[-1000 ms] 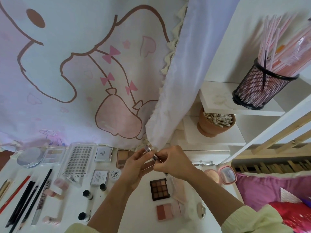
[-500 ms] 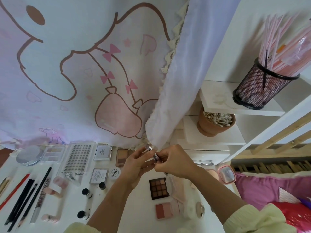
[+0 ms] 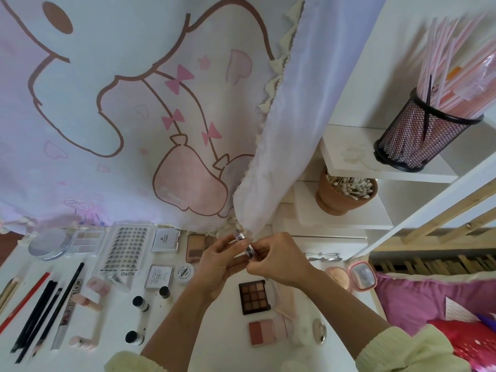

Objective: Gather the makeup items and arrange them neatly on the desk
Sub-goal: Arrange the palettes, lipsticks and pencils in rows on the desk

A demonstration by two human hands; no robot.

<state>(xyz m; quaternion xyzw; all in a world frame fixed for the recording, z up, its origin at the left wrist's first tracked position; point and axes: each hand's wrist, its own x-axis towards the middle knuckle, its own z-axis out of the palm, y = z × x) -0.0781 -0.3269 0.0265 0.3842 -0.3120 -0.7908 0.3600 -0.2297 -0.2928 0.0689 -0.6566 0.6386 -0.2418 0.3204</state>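
Centrally, small clear compact [image 3: 243, 243] held btwn hands, L hand [image 3: 218, 263] gripping from left, R hand [image 3: 277, 260] pinching right end

This is a bedroom at home: a cartoon curtain [image 3: 134, 103] hangs behind a white tabletop [image 3: 220, 331] with makeup, next to a pink bed [image 3: 418, 299].

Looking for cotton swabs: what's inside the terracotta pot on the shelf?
The round terracotta pot holds a bunch of white-tipped cotton swabs, tips up. Its bottom and anything beneath them is covered.
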